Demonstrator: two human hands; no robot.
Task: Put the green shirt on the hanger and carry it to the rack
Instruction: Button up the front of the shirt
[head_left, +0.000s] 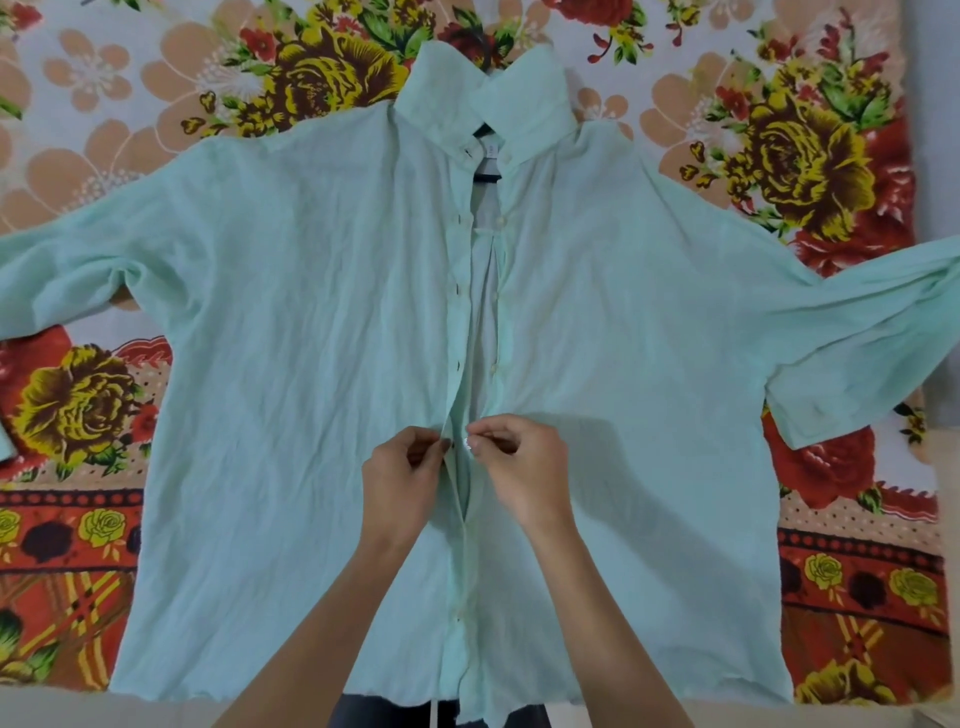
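Left hand (402, 475): at 6 o'clock, pinching the buttonhole edge of the placket.
Right hand (519, 467): just beside it, pinching the button edge.
Pale green wrinkled cotton shirt (291, 312): centre, spread flat on the floral blanket (810, 156), sleeves towards 9 and 3 o'clock.
Dark hanger (485, 176): 12 o'clock, inside the collar.

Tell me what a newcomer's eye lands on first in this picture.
First, the pale green shirt, spread flat with sleeves out across most of the view. Next, the loud floral blanket under it, red and yellow roses showing around every edge. Then the left hand and right hand low in the centre, pinching the two front edges together at a button.
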